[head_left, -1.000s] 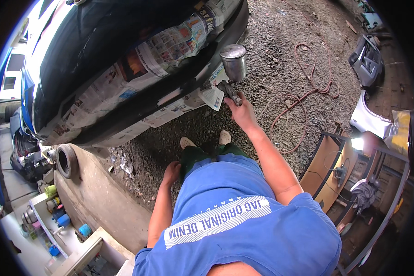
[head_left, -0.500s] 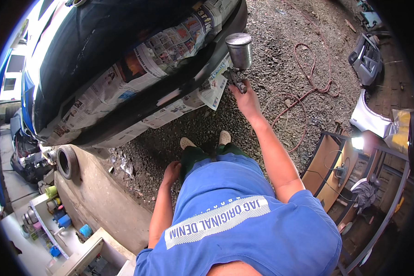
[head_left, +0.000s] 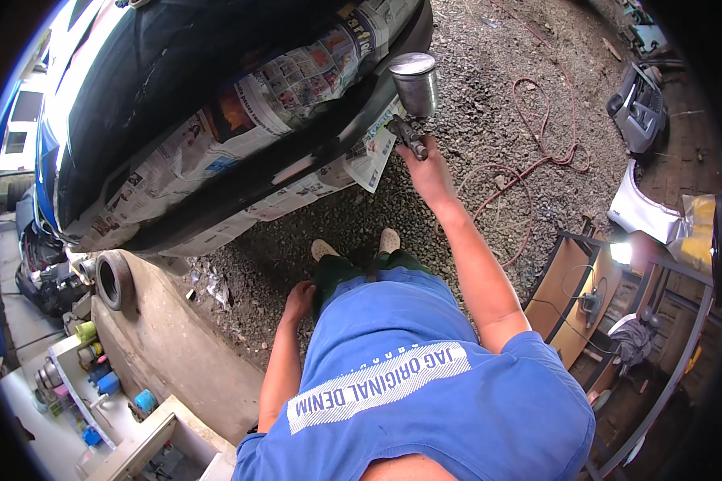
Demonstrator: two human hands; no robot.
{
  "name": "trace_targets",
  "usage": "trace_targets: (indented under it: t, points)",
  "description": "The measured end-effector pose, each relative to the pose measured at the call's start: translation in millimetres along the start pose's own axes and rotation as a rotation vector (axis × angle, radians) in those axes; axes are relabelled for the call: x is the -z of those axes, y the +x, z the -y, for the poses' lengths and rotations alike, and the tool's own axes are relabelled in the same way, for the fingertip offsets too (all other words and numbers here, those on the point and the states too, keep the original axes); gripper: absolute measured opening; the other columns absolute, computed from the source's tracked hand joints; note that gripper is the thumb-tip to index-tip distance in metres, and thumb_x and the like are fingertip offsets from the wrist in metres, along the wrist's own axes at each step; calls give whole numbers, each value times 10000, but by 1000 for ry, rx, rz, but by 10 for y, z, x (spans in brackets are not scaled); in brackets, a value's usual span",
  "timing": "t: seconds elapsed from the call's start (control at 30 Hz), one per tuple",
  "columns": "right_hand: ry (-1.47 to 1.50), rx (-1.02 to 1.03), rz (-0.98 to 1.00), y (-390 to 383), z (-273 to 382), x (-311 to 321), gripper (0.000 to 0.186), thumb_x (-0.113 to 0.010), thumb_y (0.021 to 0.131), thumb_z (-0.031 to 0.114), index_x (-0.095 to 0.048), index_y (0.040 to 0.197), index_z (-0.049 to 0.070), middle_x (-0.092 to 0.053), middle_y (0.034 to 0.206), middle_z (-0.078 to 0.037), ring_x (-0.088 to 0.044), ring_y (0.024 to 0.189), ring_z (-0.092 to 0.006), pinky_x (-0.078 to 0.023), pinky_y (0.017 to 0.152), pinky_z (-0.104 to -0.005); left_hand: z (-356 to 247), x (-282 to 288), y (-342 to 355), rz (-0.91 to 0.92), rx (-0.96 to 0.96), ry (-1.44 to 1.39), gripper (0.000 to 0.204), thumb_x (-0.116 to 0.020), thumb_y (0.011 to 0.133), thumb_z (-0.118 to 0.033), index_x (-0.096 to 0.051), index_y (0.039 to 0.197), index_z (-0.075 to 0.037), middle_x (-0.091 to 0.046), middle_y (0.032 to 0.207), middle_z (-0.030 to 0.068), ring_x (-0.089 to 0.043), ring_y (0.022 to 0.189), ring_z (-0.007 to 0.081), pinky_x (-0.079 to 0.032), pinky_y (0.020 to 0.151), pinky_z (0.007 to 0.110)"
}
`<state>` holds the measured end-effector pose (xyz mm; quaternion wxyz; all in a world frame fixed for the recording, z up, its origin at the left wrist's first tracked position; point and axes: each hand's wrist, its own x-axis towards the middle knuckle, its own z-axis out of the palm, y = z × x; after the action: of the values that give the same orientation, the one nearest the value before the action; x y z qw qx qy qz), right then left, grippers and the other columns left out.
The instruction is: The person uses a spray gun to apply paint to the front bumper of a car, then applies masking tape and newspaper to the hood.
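Note:
A spray gun (head_left: 410,139) with a round metal cup on top (head_left: 416,90) is in my right hand (head_left: 430,172), its fingers wrapped round the handle. The gun points toward the dark bumper (head_left: 317,156) of a car, a short way off it. Newspaper sheets (head_left: 285,92) cover the area above the bumper, and more newspaper (head_left: 371,160) hangs from its lower edge, close to the gun. My left hand (head_left: 299,300) hangs beside my left leg, fingers loosely curled, with nothing visible in them.
Gravel lies under my feet. A red hose (head_left: 529,170) loops across it to the right. Further right are a loose grey car part (head_left: 638,108), a white panel (head_left: 643,207) and a metal frame (head_left: 682,353). A tyre (head_left: 115,280) and a cluttered white shelf box (head_left: 80,393) stand at left.
Very little differs. The whole view has shifted slightly, and the spray gun in my right hand sits marginally further left and up. My left hand stays by my leg.

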<state>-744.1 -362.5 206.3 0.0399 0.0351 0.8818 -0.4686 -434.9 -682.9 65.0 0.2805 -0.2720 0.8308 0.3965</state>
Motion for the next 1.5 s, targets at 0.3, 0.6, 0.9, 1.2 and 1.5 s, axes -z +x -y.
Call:
trace_targets:
  t: [0.3, 0.6, 0.9, 1.2, 1.5]
  points:
    - [16, -39, 163, -161, 174, 1, 509, -638, 942, 436, -542, 1221, 21, -690, 1003, -289, -639, 1000, -488, -503, 843, -498, -23, -27, 49, -4, -5, 11, 464, -581, 957, -312, -624, 1277, 21, -647, 1256, 251, -600, 1219, 375, -464, 1028, 426]
    - [81, -114, 316, -344, 220, -78, 626, -629, 953, 473, -516, 1326, -16, -689, 977, -288, -677, 939, -439, -520, 786, -448, -43, -20, 79, 4, -7, -7, 477, -580, 954, -311, -619, 1288, 27, -628, 1288, 258, -583, 1242, 378, -445, 1056, 423]
    - [143, -1, 236, -372, 70, -102, 581, -639, 942, 494, -548, 1228, -4, -684, 864, -261, -664, 878, -468, -513, 743, -452, 5, -25, 90, 19, 7, -14, 479, -580, 954, -311, -615, 1290, 29, -630, 1284, 258, -586, 1239, 374, -448, 1052, 424]
    - [93, -97, 146, -370, 2, -29, 498, -636, 944, 466, -547, 1140, 17, -675, 849, -288, -644, 891, -508, -501, 731, -514, 30, -57, 104, 5, -23, 1, 472, -575, 955, -305, -614, 1289, 27, -636, 1272, 256, -592, 1226, 380, -455, 1040, 431]
    - [68, -39, 169, -442, 48, -46, 493, -625, 955, 459, -532, 1157, 19, -678, 868, -288, -642, 907, -506, -495, 751, -517, -40, -53, 57, -11, -27, 16, 454, -576, 952, -299, -626, 1275, 15, -644, 1259, 246, -599, 1214, 375, -459, 1032, 430]
